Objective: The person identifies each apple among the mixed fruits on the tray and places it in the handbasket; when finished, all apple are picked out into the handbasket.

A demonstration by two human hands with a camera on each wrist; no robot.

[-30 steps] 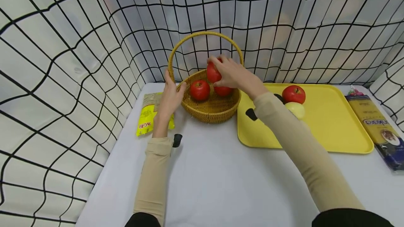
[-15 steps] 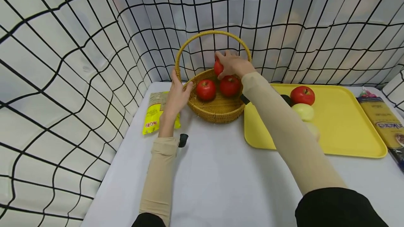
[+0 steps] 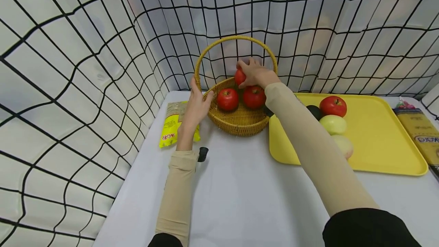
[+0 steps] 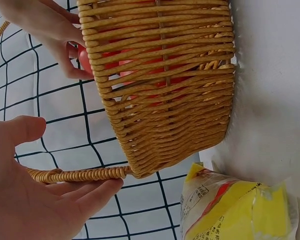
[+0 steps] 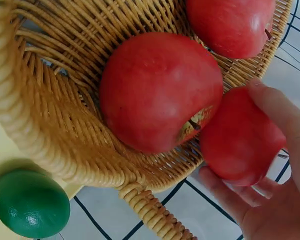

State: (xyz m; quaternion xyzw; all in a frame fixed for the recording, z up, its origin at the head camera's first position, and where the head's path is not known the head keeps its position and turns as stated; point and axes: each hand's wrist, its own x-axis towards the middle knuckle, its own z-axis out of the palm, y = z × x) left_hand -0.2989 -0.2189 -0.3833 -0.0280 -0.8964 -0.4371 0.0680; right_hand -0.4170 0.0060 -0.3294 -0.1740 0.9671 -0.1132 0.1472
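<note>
A wicker basket (image 3: 240, 128) with a tall arched handle stands near the back net. Two red apples, the left one (image 3: 228, 99) and the right one (image 3: 254, 97), lie inside. My right hand (image 3: 257, 74) grips another red apple (image 5: 242, 137) at the basket's back rim; in the right wrist view it is close against a large apple (image 5: 160, 92). My left hand (image 3: 196, 110) is at the basket's left side. Its nearly straight fingers touch the lower end of the handle (image 4: 85, 174) from behind, and the thumb stands apart from it.
A yellow packet (image 3: 175, 125) lies left of the basket. On the right, a yellow tray (image 3: 384, 140) bears a red apple (image 3: 333, 106), a dark green fruit (image 3: 313, 112) and pale round produce (image 3: 334, 124). Beyond its right edge lies a long packet (image 3: 418, 125). Black netting surrounds the table.
My right hand has moved the apple slightly back and left over the basket, uncovering more of the right apple. My left hand keeps its place at the handle. The head view has shifted.
</note>
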